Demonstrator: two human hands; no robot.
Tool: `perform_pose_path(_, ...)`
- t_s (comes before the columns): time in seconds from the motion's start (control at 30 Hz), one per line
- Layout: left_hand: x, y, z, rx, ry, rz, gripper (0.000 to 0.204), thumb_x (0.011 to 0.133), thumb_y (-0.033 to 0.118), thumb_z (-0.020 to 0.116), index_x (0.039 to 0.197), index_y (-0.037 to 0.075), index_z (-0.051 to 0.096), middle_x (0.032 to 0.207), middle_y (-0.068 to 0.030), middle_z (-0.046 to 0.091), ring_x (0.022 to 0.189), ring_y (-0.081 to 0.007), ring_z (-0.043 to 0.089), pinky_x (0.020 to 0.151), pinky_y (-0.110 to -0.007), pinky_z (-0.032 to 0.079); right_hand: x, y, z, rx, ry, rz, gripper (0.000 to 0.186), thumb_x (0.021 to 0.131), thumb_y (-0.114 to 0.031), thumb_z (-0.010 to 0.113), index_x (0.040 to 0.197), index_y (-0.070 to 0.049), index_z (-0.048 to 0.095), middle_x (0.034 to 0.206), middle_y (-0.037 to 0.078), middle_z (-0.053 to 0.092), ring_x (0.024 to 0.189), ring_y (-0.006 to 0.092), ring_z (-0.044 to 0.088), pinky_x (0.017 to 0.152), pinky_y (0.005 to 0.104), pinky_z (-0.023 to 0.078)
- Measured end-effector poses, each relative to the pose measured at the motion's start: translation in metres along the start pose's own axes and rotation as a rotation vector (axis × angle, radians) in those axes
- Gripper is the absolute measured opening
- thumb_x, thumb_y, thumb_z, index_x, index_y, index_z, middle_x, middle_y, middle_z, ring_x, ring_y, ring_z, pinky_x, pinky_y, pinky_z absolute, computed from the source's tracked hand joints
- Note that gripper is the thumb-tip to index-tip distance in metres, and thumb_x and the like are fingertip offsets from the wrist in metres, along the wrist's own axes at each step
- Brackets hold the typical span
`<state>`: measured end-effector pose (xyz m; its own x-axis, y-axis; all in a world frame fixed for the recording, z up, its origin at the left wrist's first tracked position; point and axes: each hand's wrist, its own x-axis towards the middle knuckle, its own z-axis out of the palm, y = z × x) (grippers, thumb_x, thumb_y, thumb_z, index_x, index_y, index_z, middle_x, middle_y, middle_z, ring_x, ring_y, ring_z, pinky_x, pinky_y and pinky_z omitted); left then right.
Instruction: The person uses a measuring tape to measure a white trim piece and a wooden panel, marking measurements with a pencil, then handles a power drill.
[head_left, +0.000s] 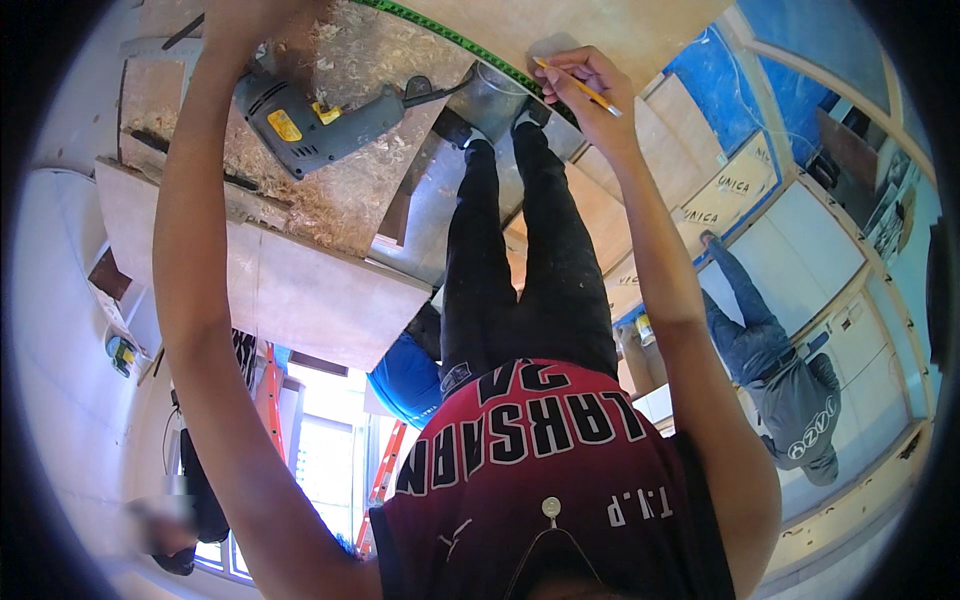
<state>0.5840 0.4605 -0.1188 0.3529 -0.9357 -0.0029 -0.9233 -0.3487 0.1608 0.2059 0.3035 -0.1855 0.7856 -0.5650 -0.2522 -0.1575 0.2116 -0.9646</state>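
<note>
My right hand pinches a yellow pencil above the edge of a light plywood sheet. Along that edge runs a green tape measure blade, its right end close under my right fingers. My left arm stretches up to the top left, where my left hand is partly cut off by the upper rim and its fingers are blurred. Just below that hand, a grey power drill with yellow labels lies on a board strewn with wood shavings.
Pale boards lie along the left. Under my feet is a metallic surface. A person in a dark top is at the right, another in blue is behind me, and orange ladders stand near a bright window.
</note>
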Motion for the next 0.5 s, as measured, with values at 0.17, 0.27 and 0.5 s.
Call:
perform_pose_path(0.17,-0.002,-0.001,0.006,0.124,-0.015,0.009,0.021,0.073,0.031,0.082,0.088,0.017,0.081,0.091,-0.0045,0.075,0.093,-0.0291,0.065,0.085,-0.042,0.055,-0.005,0.012,-0.004,-0.141,-0.109,-0.133,0.015,0.091,-0.002,0.081,0.102,-0.001,0.071,0.091,0.006,0.075,0.078,0.0067,0.068,0.066,0.0208,0.052)
perform_pose_path(0.27,-0.002,0.011,0.006,0.079,0.058,0.013,0.021,0.075,0.032,0.082,0.088,0.016,0.081,0.090,-0.0045,0.075,0.094,-0.0290,0.065,0.086,-0.041,0.054,-0.007,0.011,-0.001,-0.343,-0.039,-0.151,0.013,0.091,-0.004,0.082,0.098,-0.001,0.071,0.085,0.004,0.074,0.073,0.0057,0.067,0.065,0.0211,0.053)
perform_pose_path(0.5,-0.004,0.012,0.008,0.105,0.064,0.009,0.019,0.076,0.032,0.081,0.088,0.016,0.081,0.088,-0.0039,0.075,0.095,-0.0284,0.065,0.088,-0.041,0.053,-0.006,0.023,0.001,-0.376,-0.014,-0.232,0.014,0.090,-0.010,0.084,0.095,-0.003,0.072,0.078,0.004,0.073,0.066,0.0071,0.067,0.058,0.0221,0.051)
